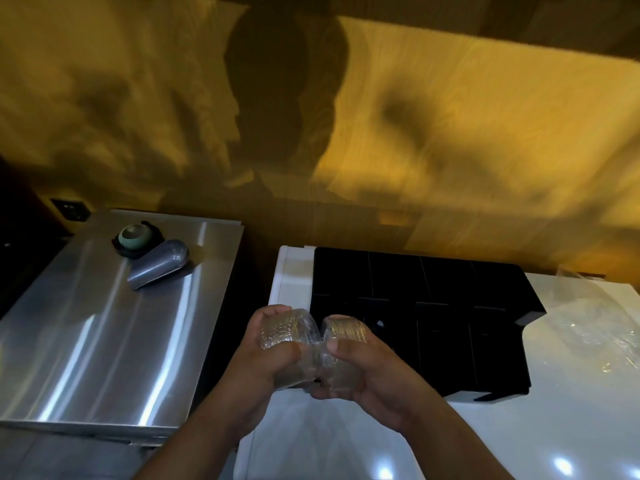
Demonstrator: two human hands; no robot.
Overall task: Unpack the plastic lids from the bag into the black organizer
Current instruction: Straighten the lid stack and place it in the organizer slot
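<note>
White counter (519, 427), black organizer (433, 306); left hand (256, 362), right hand (367, 375), fingers clamped round seemingly stacked lids (287, 330).

Likely a kitchen or café, stainless steel worktop (104, 323), white counter (519, 427), wood-grain wall (450, 116)

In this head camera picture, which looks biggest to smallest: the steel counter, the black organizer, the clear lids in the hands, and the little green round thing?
1. steel counter
2. black organizer
3. clear lids, which are nearest the camera, so they probably look larger than they are
4. green round thing
</note>
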